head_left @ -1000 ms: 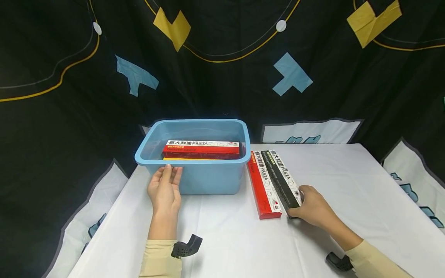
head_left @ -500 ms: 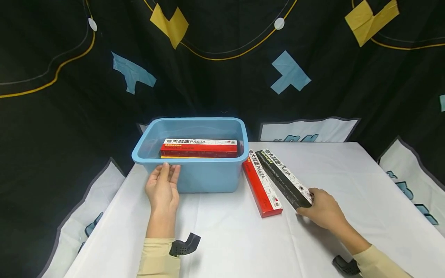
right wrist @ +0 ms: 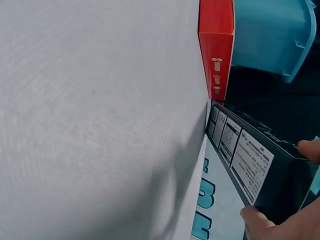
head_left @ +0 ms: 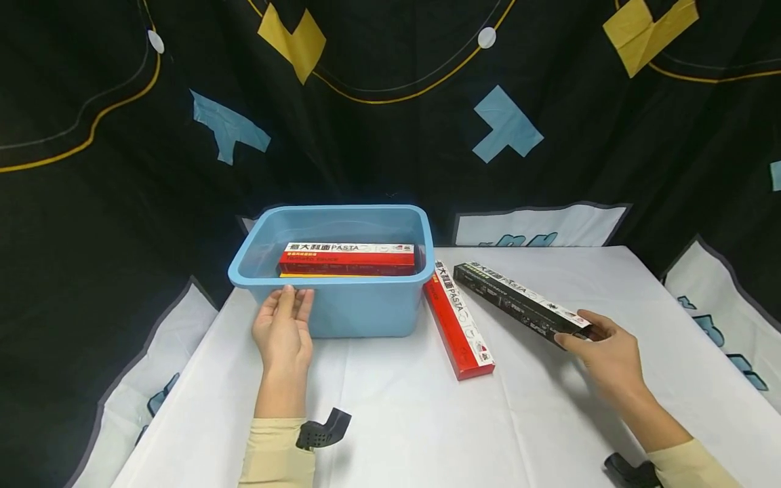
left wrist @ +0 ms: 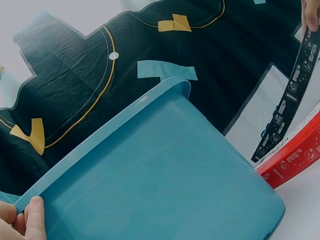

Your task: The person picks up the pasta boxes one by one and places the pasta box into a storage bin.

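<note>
My left hand [head_left: 283, 332] pinches the front rim of a blue plastic bin [head_left: 360, 308], near its left corner. Inside the bin lies a red-and-white pasta box [head_left: 348, 259] with a yellow edge showing beneath it. With thumb and fingers, my right hand [head_left: 610, 349] grips the near end of a black-and-white pasta box [head_left: 521, 298]. That end is raised above the table, and the right wrist view shows the box [right wrist: 250, 155] tilted, with a shadow below. A second red pasta box [head_left: 457, 325] lies flat between the bin and the black box.
A white cloth covers the table [head_left: 415, 420]. Behind it hangs a dark curtain [head_left: 378, 156] with yellow and blue patches. The red box's far end lies close to the bin's right side.
My right hand has moved right and lifted the near end of the black box, swinging it away from the red box on the table. The left hand stays at the bin's rim.
</note>
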`<action>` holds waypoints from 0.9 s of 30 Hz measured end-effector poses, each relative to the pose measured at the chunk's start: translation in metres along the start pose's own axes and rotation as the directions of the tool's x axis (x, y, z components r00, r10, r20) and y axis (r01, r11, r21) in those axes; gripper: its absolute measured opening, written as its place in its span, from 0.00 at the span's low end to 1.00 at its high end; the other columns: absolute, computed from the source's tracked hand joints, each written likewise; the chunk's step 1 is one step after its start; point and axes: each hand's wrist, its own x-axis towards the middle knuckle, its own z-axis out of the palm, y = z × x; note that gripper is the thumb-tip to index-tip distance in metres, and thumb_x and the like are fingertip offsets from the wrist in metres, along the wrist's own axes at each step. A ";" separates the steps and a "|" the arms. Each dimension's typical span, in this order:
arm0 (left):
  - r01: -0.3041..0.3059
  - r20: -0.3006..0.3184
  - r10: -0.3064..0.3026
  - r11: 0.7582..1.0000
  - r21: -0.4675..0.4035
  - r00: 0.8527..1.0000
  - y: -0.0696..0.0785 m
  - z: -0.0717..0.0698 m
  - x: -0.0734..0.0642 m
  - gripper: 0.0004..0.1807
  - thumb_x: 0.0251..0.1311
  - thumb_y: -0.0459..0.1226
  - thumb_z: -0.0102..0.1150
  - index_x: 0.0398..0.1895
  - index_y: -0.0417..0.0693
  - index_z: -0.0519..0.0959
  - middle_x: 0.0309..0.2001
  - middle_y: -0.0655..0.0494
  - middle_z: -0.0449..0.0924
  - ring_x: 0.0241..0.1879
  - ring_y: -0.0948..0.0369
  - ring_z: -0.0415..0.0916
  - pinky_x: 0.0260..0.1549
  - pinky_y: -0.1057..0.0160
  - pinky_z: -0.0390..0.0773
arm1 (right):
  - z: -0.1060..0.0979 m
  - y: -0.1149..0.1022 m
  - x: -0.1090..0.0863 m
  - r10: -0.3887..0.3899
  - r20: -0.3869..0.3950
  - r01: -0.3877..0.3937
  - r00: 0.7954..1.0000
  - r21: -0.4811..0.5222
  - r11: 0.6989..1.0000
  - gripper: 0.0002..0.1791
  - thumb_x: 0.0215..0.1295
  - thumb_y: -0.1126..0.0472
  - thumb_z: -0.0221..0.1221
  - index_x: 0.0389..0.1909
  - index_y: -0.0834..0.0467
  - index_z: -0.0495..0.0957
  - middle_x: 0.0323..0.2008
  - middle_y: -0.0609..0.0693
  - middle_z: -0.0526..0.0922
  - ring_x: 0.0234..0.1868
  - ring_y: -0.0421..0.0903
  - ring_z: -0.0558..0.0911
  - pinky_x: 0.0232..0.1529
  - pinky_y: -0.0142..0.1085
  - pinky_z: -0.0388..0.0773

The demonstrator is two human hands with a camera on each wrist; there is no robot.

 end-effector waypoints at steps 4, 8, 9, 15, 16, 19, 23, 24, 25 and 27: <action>-0.006 -0.001 0.006 1.000 0.015 1.000 -0.002 0.000 -0.001 0.20 0.61 0.38 0.65 0.51 0.39 0.70 0.55 0.43 0.75 0.52 0.55 0.78 0.49 0.63 0.83 | -0.008 -0.001 -0.002 0.090 -0.032 -0.086 0.995 0.106 0.991 0.43 0.53 0.51 0.73 0.68 0.59 0.67 0.45 0.42 0.78 0.43 0.35 0.74 0.36 0.19 0.78; -0.014 0.003 0.014 0.999 0.030 1.000 -0.003 0.000 -0.002 0.19 0.62 0.38 0.64 0.51 0.39 0.70 0.55 0.43 0.75 0.52 0.54 0.78 0.49 0.63 0.83 | -0.019 -0.002 -0.007 0.148 -0.028 -0.137 0.989 0.231 0.963 0.44 0.51 0.54 0.75 0.69 0.59 0.67 0.37 0.32 0.78 0.39 0.30 0.77 0.34 0.18 0.79; -0.015 0.004 0.015 0.999 0.031 1.000 -0.003 0.000 -0.002 0.19 0.62 0.38 0.64 0.51 0.39 0.70 0.55 0.43 0.75 0.52 0.54 0.78 0.49 0.63 0.83 | -0.022 -0.003 -0.008 0.155 -0.018 -0.144 0.988 0.279 0.950 0.45 0.51 0.55 0.75 0.69 0.60 0.66 0.36 0.32 0.79 0.38 0.30 0.77 0.34 0.18 0.79; -0.017 0.001 0.017 1.000 0.026 1.000 -0.001 0.002 -0.003 0.19 0.61 0.38 0.65 0.50 0.39 0.71 0.54 0.43 0.75 0.52 0.54 0.79 0.49 0.63 0.83 | -0.037 -0.012 -0.019 0.132 0.023 -0.125 0.991 0.508 0.852 0.44 0.50 0.65 0.75 0.69 0.62 0.66 0.38 0.36 0.80 0.38 0.31 0.80 0.38 0.20 0.81; -0.018 0.002 0.018 0.999 0.028 1.000 -0.001 0.002 -0.003 0.20 0.61 0.38 0.65 0.50 0.39 0.71 0.54 0.43 0.75 0.52 0.54 0.79 0.49 0.63 0.83 | -0.039 -0.014 -0.020 0.115 0.020 -0.108 0.993 0.530 0.841 0.43 0.50 0.66 0.74 0.68 0.60 0.67 0.39 0.37 0.81 0.38 0.31 0.80 0.39 0.20 0.81; -0.018 -0.001 0.018 0.999 0.028 1.000 0.000 0.002 -0.003 0.20 0.60 0.38 0.65 0.50 0.39 0.71 0.54 0.43 0.76 0.51 0.54 0.79 0.49 0.63 0.83 | -0.045 -0.021 -0.022 0.055 0.011 -0.051 0.998 0.600 0.799 0.35 0.51 0.70 0.72 0.62 0.55 0.75 0.41 0.39 0.82 0.40 0.33 0.81 0.40 0.22 0.82; -0.017 -0.003 0.017 1.000 0.027 1.000 0.000 0.001 -0.003 0.20 0.61 0.38 0.65 0.52 0.39 0.71 0.55 0.44 0.76 0.52 0.54 0.78 0.49 0.63 0.83 | -0.052 -0.034 -0.023 -0.014 0.004 0.007 1.000 0.672 0.741 0.28 0.52 0.74 0.70 0.54 0.51 0.82 0.44 0.43 0.82 0.41 0.35 0.82 0.42 0.24 0.83; -0.017 -0.004 0.017 0.999 0.028 1.000 0.000 0.001 -0.003 0.20 0.61 0.38 0.65 0.52 0.39 0.71 0.55 0.44 0.76 0.52 0.54 0.78 0.49 0.63 0.83 | -0.053 -0.038 -0.023 -0.023 0.004 0.015 1.000 0.682 0.731 0.27 0.52 0.74 0.70 0.54 0.51 0.82 0.44 0.43 0.82 0.41 0.35 0.82 0.42 0.25 0.83; -0.017 -0.005 0.017 0.999 0.031 1.000 0.000 0.000 -0.003 0.21 0.61 0.38 0.65 0.52 0.39 0.71 0.56 0.44 0.76 0.52 0.54 0.78 0.49 0.63 0.83 | -0.054 -0.042 -0.023 -0.034 0.005 0.021 0.999 0.691 0.722 0.27 0.53 0.75 0.69 0.54 0.51 0.82 0.45 0.44 0.81 0.41 0.35 0.82 0.42 0.25 0.83; -0.015 -0.006 0.015 0.999 0.034 1.000 -0.001 0.000 -0.004 0.21 0.61 0.38 0.65 0.53 0.39 0.71 0.56 0.44 0.75 0.53 0.54 0.78 0.49 0.63 0.83 | -0.055 -0.049 -0.022 -0.052 0.003 0.035 0.999 0.703 0.710 0.27 0.54 0.75 0.68 0.55 0.52 0.81 0.48 0.45 0.79 0.42 0.36 0.82 0.43 0.25 0.82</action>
